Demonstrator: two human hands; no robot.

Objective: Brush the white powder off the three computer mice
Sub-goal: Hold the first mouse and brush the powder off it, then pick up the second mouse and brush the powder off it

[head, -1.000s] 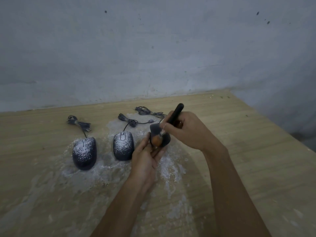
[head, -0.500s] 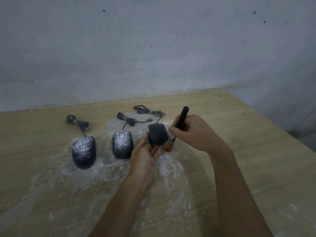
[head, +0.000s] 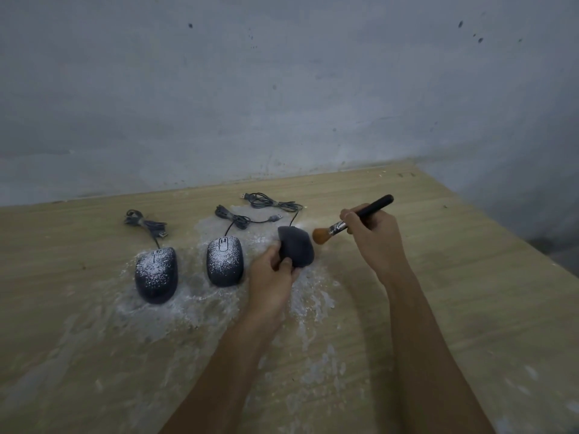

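Three dark corded mice are on a wooden table [head: 438,277]. The left mouse [head: 156,274] and the middle mouse [head: 224,260] lie flat, speckled with white powder. My left hand [head: 272,278] grips the right mouse [head: 296,247], tilted up off the table, its surface looking dark and free of powder. My right hand [head: 372,236] holds a brush [head: 351,221] with a black handle and orange bristles. The bristle tip hangs just right of the held mouse, a small gap apart.
White powder [head: 194,305] is spread over the tabletop around and in front of the mice. Coiled cables [head: 269,202] lie behind the mice near the grey wall [head: 282,89]. The table's right edge runs diagonally at the right.
The brush swept off the held mouse to its right and lifted away, its handle now tilted to the right. My left hand keeps the mouse raised.
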